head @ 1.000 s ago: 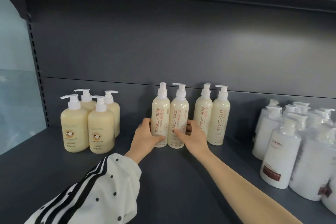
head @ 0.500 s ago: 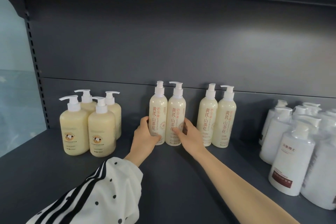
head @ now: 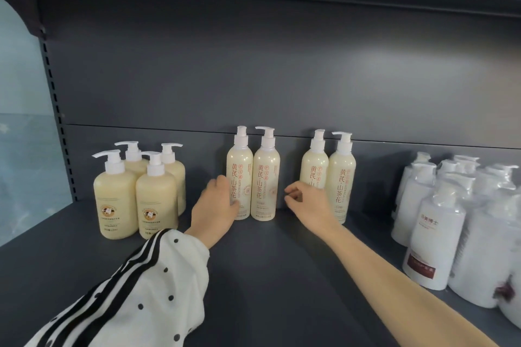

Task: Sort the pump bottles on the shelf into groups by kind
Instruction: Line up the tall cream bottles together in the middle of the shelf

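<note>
- Fingers (head: pixel 225 186) of the left hand (head: pixel 217 205) curl round the leftmost tall bottle (head: pixel 239 175), thumb across its lower front.
- Right hand (head: pixel 308 204) fingers (head: pixel 291 192) are loosely curled, holding nothing, just before the third tall bottle (head: pixel 313 169); contact unclear.
- Pushed low, these narrow bottles could tip and topple neighbours.
- Labels by the fingers read 黄芪·山茶花; squat bottles (head: pixel 156 200) leftward carry a cow logo; white bottles (head: pixel 434 236) stand rightward on the shelf (head: pixel 267 276).
</note>
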Tool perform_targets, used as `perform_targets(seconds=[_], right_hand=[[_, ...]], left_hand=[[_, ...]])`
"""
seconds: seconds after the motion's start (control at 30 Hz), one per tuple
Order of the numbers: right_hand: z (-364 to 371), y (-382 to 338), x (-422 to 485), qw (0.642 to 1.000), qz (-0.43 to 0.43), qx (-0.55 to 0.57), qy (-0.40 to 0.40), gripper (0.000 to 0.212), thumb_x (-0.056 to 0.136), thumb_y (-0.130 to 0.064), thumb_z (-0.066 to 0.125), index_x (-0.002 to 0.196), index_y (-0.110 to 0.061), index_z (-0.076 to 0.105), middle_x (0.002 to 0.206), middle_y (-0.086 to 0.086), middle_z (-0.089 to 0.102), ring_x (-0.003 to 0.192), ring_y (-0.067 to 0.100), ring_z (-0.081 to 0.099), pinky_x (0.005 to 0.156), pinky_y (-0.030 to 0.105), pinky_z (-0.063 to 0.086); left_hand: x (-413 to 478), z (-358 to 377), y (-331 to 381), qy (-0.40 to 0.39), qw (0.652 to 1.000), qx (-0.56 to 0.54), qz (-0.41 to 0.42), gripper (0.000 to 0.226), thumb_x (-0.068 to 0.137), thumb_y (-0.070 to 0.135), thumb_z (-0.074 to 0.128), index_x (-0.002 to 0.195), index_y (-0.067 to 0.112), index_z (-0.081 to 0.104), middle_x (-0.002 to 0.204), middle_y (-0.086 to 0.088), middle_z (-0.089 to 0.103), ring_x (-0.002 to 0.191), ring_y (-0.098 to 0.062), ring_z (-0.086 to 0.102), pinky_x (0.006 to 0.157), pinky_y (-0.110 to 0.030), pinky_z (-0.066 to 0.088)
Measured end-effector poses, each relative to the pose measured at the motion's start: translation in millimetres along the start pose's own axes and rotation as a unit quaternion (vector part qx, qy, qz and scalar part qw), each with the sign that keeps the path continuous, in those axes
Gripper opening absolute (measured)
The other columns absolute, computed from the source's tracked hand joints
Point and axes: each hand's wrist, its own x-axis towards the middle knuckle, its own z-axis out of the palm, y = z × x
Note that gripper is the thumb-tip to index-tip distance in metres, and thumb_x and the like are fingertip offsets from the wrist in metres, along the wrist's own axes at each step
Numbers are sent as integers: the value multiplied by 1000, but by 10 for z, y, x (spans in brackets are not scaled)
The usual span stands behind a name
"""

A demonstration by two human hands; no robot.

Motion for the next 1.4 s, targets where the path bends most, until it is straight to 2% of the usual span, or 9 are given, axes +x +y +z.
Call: perform_targets(seconds=[0.1, 0.23, 0.4, 0.5, 0.6, 0.7, 0.8, 1.03, 1.4], right_hand=[[-273, 71, -145, 989, -43, -136, -29, 21, 94, -20, 55, 114, -21, 60, 108, -5, 61, 99, 16, 58, 77, 27, 49], [-564, 185, -281, 942, -72, -320, -65, 31, 93, -27, 53, 124, -23, 54, 126, -4, 55, 112, 22, 54, 76, 35, 49], [-825, 381, -334, 933, -18, -357, -36, 33, 88, -26, 56, 120, -18, 56, 116, 0, 58, 102, 22, 58, 75, 37, 54], [-872, 484, -280, 957, 47, -285, -6, 35, 85, -27, 63, 116, -16, 53, 108, 2, 58, 94, 21, 60, 74, 38, 55], [-820, 544, -161, 986, 113, -122, 26, 47, 83, -27, 70, 122, -14, 46, 117, 3, 56, 102, 21, 59, 77, 33, 52], [-752, 541, -42, 982, 174, 61, 48, 67, 81, -22, 74, 135, -13, 36, 130, 6, 53, 118, 25, 55, 90, 36, 50], [-690, 561, 31, 972, 173, 150, 46, 70, 84, -18, 72, 141, -17, 31, 136, 4, 51, 124, 24, 51, 97, 38, 46], [-675, 636, 13, 976, 152, 144, 52, 63, 85, -21, 72, 137, -19, 37, 134, 2, 54, 122, 22, 53, 98, 39, 47], [-440, 297, -412, 981, 82, 177, 13, 53, 79, -27, 78, 119, -27, 45, 109, -13, 60, 102, 9, 60, 88, 30, 52]], left_hand=[[-151, -63, 271, -56, 993, 58, 90, 34, 94, 32, 51, 122, 19, 38, 106, 1, 54, 91, -21, 60, 65, -30, 45], [-206, 100, 642, -96, 961, 172, 196, 37, 91, 43, 51, 119, 19, 45, 110, -1, 59, 95, -21, 59, 63, -32, 45], [-61, 441, 958, -129, 960, 171, 179, 50, 82, 52, 59, 113, 14, 48, 109, -5, 55, 94, -22, 57, 70, -34, 47], [55, 617, 1118, -104, 980, 114, 128, 56, 82, 50, 61, 120, 13, 45, 114, -7, 55, 98, -25, 58, 79, -36, 49], [143, 758, 1227, -99, 993, 29, 62, 56, 83, 45, 62, 122, 12, 40, 118, -7, 55, 104, -25, 58, 81, -36, 46], [186, 892, 1275, -126, 988, -88, -11, 54, 83, 43, 64, 121, 13, 38, 121, -6, 55, 108, -25, 57, 79, -36, 47], [209, 954, 1286, -124, 978, -160, -44, 51, 83, 38, 66, 117, 14, 36, 121, -7, 56, 107, -25, 58, 82, -42, 52], [172, 828, 1184, -127, 979, -160, -20, 55, 76, 39, 73, 112, 15, 39, 119, -5, 61, 107, -25, 61, 85, -45, 53], [-282, 225, 733, -107, 988, -110, -2, 61, 73, 51, 73, 116, 23, 42, 116, 10, 58, 106, -14, 59, 72, -30, 45]])
